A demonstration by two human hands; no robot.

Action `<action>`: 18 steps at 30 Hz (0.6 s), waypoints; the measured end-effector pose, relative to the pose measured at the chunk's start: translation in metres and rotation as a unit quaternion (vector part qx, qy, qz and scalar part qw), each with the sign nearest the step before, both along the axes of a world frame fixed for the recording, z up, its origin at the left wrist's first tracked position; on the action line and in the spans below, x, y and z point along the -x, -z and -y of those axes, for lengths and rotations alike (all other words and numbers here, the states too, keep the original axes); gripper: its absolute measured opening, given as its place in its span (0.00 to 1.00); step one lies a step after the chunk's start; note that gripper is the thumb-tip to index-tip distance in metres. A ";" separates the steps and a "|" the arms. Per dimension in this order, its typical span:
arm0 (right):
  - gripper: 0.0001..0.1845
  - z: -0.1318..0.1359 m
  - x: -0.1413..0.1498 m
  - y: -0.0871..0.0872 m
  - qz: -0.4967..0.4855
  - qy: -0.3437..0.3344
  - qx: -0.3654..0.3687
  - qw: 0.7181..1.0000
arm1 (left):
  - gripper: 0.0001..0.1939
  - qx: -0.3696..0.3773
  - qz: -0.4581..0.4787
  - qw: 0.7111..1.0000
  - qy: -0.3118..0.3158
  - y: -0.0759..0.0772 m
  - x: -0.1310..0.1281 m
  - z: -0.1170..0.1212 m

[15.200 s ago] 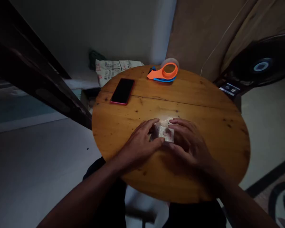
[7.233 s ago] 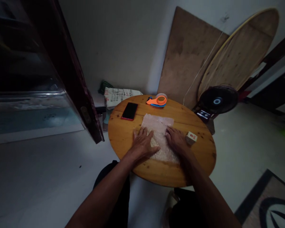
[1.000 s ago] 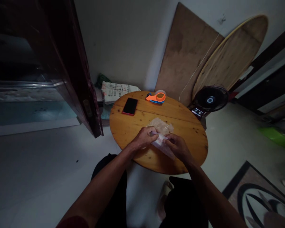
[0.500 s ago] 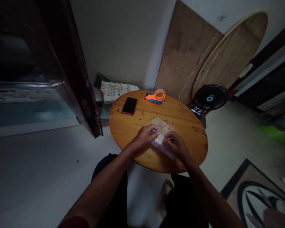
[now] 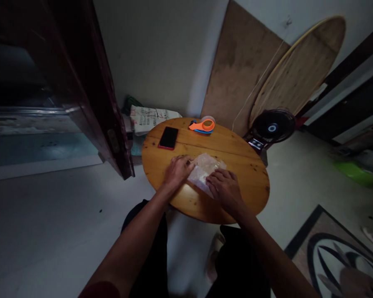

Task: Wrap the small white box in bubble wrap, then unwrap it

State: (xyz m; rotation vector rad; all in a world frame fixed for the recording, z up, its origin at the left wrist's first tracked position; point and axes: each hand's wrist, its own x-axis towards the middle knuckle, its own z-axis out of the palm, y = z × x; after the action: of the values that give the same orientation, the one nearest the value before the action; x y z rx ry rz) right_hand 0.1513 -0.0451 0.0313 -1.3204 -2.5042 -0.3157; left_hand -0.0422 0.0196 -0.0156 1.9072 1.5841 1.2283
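Note:
A bundle of clear bubble wrap lies on the round wooden table, its upper part loose and crinkled. What is inside it, if anything, I cannot make out. My left hand rests at the wrap's left edge, fingers bent a little and thumb reaching onto it. On the right part of the wrap lies my right hand, palm down with its fingers stretched across the surface. Beyond them, at the far edge, sits an orange and blue tape dispenser. A phone with a red edge is at the far left.
A printed sack stands behind the table, left of the leaning boards. To the right is a dark round fan. A dark door frame rises on the left. My legs are under the near edge.
My left hand has moved left, from the wrap's middle to its edge. My right hand has flattened from a pinch onto the wrap. The bundle lies slightly further left.

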 end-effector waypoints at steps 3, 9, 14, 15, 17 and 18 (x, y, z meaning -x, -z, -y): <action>0.12 0.002 0.003 -0.004 0.024 0.006 0.004 1.000 | 0.13 0.003 0.034 0.997 -0.071 -0.001 0.018 -0.002; 0.13 0.008 0.009 -0.007 0.065 0.019 0.008 0.998 | 0.26 0.079 -0.047 0.995 -0.040 -0.002 0.036 0.011; 0.13 0.009 0.011 -0.007 0.087 0.035 0.009 0.996 | 0.27 0.127 -0.147 0.979 -0.052 -0.007 0.027 0.020; 0.13 0.009 0.011 -0.007 0.091 0.039 0.010 0.995 | 0.27 0.140 -0.162 0.975 -0.054 -0.009 0.023 0.022; 0.13 0.009 0.011 -0.005 0.096 0.045 0.012 0.994 | 0.25 0.166 -0.185 0.967 -0.049 -0.016 0.017 0.024; 0.13 0.009 0.011 -0.004 0.097 0.046 0.012 0.994 | 0.24 0.177 -0.193 0.964 -0.040 -0.020 0.015 0.025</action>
State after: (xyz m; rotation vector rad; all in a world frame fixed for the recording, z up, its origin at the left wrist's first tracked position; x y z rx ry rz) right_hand 0.1405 -0.0539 0.0358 -1.4826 -2.6160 -0.4565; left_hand -0.0572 -0.0055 0.0047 1.9339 1.9358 0.5602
